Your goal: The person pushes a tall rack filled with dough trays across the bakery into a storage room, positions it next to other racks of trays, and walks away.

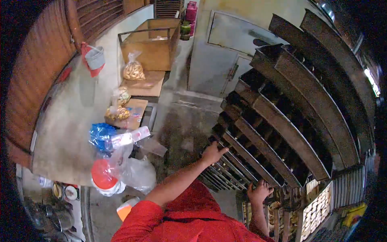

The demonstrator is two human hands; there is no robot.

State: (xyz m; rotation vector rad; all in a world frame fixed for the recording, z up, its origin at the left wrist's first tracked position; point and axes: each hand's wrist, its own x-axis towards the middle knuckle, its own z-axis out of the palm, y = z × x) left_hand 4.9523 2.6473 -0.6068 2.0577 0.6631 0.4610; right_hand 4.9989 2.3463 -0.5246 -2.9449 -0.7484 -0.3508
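Observation:
A tall stack of dark metal trays [290, 115] rises in front of me on the right. My left hand [215, 154] grips the left end of a low tray, thumb apart and fingers partly hidden over its edge. At the near right corner of a low tray [242, 159], my right hand [260, 192] has its fingers curled on the rim. Whether both hands hold the same tray is hard to tell. Small pale bits show inside some trays, whose dark interiors are mostly hidden.
Pale pieces fill a tray [316, 207] at lower right. On the left are bags of food pieces [134, 71], a large brown box [147, 50], a blue plastic bag [100, 136] and a red-lidded tub [104, 175]. A metal door [240, 36] stands behind the trays.

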